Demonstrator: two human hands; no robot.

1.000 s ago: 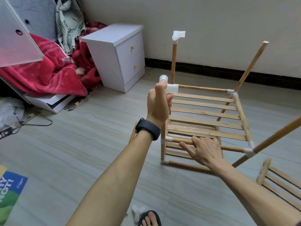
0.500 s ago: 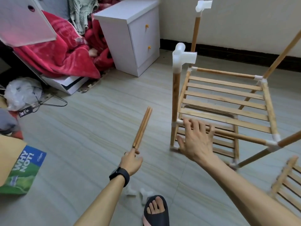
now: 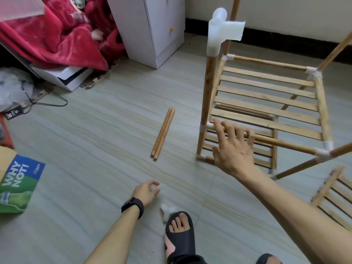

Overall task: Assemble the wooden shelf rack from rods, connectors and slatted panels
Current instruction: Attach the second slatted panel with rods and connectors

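The partly built wooden rack point(image 3: 266, 96) stands on the floor at the right, with slatted shelves, upright rods and white connectors. A white connector point(image 3: 221, 33) caps its near left upright. My right hand point(image 3: 234, 147) rests with straight fingers on the rack's front rod. My left hand point(image 3: 146, 191), with a black wristband, is low on the floor and its fingers curl round a small white connector point(image 3: 154, 187). Another white connector point(image 3: 165, 210) lies by my sandalled foot. Two loose rods point(image 3: 162, 133) lie side by side on the floor.
A loose slatted panel point(image 3: 335, 197) lies at the right edge. A white cabinet point(image 3: 152, 31), a red blanket point(image 3: 57, 35) and a green and blue box point(image 3: 17, 185) stand to the left and behind. My foot in a black sandal point(image 3: 180, 231) is at the bottom.
My left hand left the rack's top connector, swung down past the two loose rods and now closes on a white connector on the floor. My right hand stays on the front rod.
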